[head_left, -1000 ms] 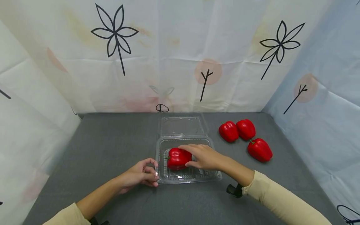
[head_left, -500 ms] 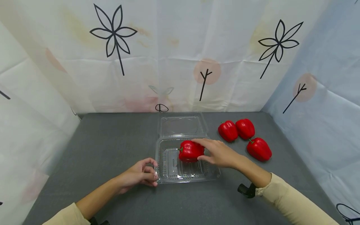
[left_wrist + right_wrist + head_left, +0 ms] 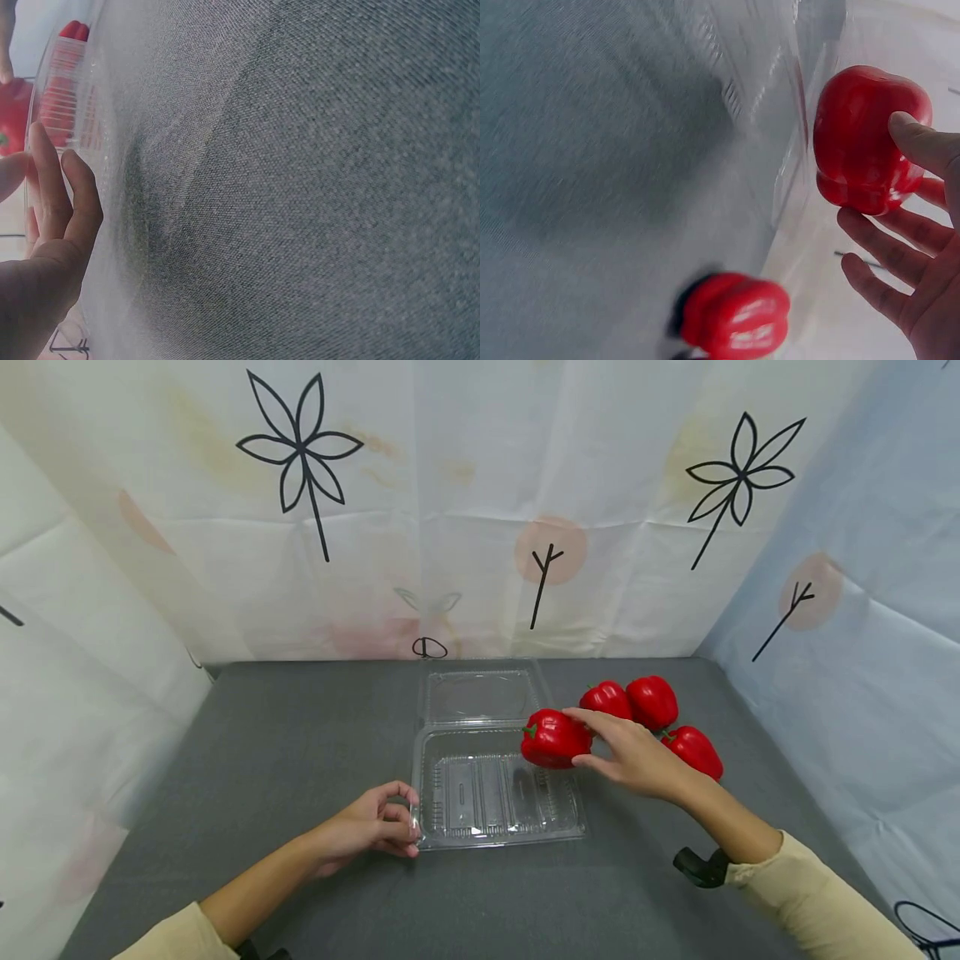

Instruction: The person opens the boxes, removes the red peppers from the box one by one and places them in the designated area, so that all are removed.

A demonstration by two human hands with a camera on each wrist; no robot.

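In the head view my right hand [image 3: 633, 756] grips a red bell pepper [image 3: 555, 739] with thumb and fingers, its green stem pointing left. The pepper is held up over the back right rim of a clear plastic clamshell container [image 3: 480, 839]. In the right wrist view the held bell pepper [image 3: 866, 139] sits between thumb and fingers. My left hand [image 3: 375, 827] pinches the container's front left edge; the left wrist view shows its fingers [image 3: 82, 199] against the clear wall. The container's base holds nothing, and its lid [image 3: 480, 693] lies folded back behind it.
Several more red objects are bell peppers: one [image 3: 606, 697] partly behind the held one, another [image 3: 652, 702] beside it, and a third [image 3: 693, 752] nearer, partly hidden by my right hand. All rest on the grey tabletop [image 3: 315, 727]. Printed cloth walls [image 3: 465, 585] enclose it.
My right hand has lifted the bell pepper out of the container's base, moving it right and back. The left hand has stayed at the container's edge.
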